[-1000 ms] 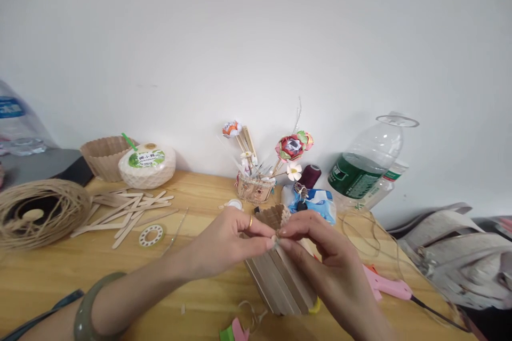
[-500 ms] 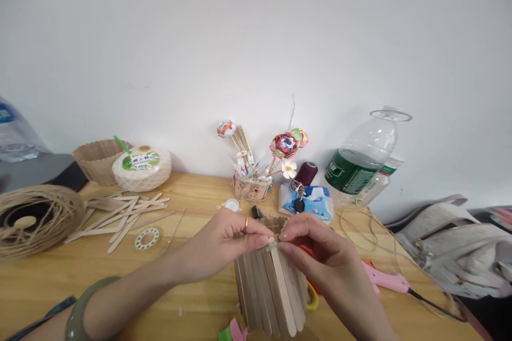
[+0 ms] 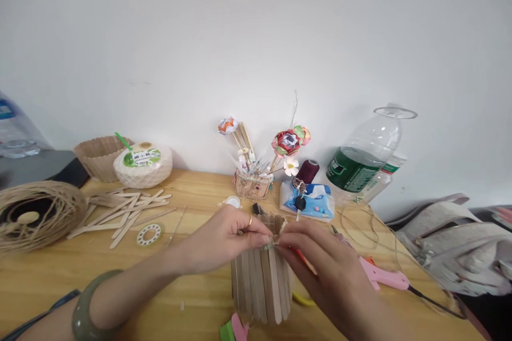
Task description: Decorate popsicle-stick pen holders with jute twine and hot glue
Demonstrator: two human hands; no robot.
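Observation:
A round holder of upright wooden craft sticks (image 3: pixel 262 285) stands on the table in front of me. At its near rim, a thin, shiny pale trim (image 3: pixel 267 246) lies across the stick tops. My left hand (image 3: pixel 236 234) pinches this trim against the rim with thumb and forefinger. From the other side my right hand (image 3: pixel 320 261) has its fingertips closed at the same spot, apparently on the trim's other part; the exact contact is hidden by the fingers. Behind the right hand, something red and yellow-handled (image 3: pixel 304 299) shows in part.
Loose craft sticks (image 3: pixel 128 213), a tape roll (image 3: pixel 149 235) and a twine coil (image 3: pixel 40 216) lie left. A flower-filled pot (image 3: pixel 252 184), wipes pack (image 3: pixel 307 201) and large bottle (image 3: pixel 360 154) stand behind. The pink glue gun (image 3: pixel 384 274) with its cord lies right.
The stick holder has shifted slightly left and become more upright. My right hand has turned, its fingers now closer together at the rim; my left hand keeps its pinch.

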